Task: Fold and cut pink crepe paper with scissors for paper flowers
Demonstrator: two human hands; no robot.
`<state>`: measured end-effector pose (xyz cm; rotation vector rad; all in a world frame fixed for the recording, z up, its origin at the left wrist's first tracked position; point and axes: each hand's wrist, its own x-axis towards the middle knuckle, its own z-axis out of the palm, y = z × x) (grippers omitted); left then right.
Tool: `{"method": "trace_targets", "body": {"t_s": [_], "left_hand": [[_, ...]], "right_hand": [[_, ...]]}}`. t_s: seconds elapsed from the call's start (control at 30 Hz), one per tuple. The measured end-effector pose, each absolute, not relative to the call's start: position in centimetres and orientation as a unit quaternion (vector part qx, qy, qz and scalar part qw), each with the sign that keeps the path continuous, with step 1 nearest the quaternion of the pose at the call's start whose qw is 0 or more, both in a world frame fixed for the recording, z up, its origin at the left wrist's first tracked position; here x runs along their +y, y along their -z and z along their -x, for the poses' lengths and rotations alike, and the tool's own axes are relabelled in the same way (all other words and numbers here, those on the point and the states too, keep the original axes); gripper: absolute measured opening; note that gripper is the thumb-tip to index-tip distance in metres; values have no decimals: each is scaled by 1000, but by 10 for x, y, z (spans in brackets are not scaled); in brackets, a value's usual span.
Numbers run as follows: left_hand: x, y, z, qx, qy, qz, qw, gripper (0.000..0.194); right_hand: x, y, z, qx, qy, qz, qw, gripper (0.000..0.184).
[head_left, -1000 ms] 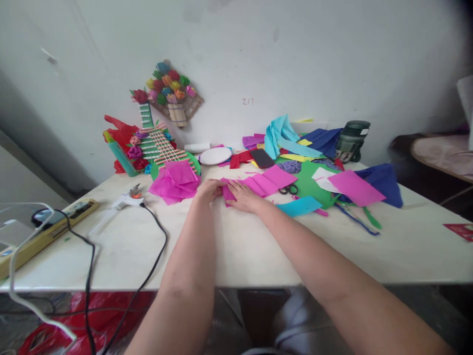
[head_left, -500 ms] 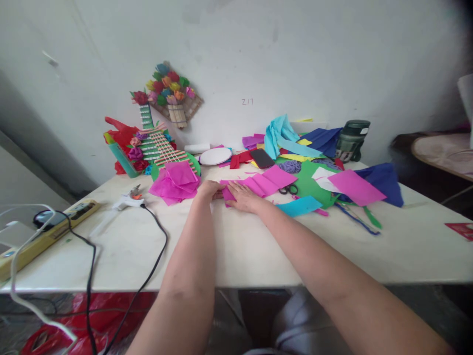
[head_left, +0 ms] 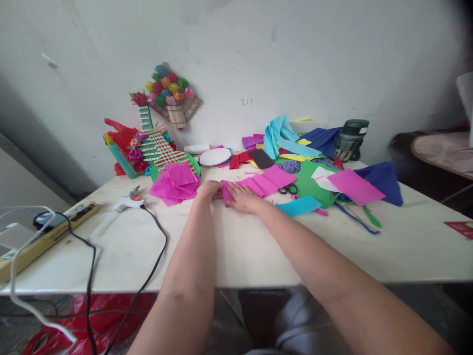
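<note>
Forward, both hands [head_left: 225, 195] reach, right palm down

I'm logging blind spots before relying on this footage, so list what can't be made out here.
Head view: some fingertips of the left hand, hidden by the hand itself; its grip is unclear.
Head view: part of the pink strip, covered by the right hand.
Head view: the blades of the scissors, apparently under paper.
Head view: print on the red card, too small and blurred.
</note>
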<state>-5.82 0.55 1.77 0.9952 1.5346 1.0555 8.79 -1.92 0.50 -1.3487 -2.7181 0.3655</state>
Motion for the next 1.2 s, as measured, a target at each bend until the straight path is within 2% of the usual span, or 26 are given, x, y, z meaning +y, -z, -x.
{"method": "trace_targets", "body": {"t_s": [0.23, 0.4, 0.53, 0.73, 1.03, 1.2], "left_hand": [[5, -18, 57, 632, -442, -417, 480, 21], [-4, -31, 53, 672, -358, -445, 471, 17], [-7, -34, 51, 684, -312, -480, 452, 22], [-4, -31, 54, 672, -319, -484, 461, 29], [5, -23, 62, 677, -335, -497, 426, 24], [21, -14, 76, 710, -345, -529, 312, 21]], "right_hand": [[-20, -4, -87, -890, -102, 443, 41, 71], [-18, -1, -88, -890, -107, 440, 52, 72], [-19, -1, -87, -885, -121, 448, 46, 70], [-9, 2, -94, -876, -136, 460, 43, 77], [8, 4, -116, -858, -118, 500, 8, 72], [-8, -1, -99, -848, -117, 517, 31, 72]]}}
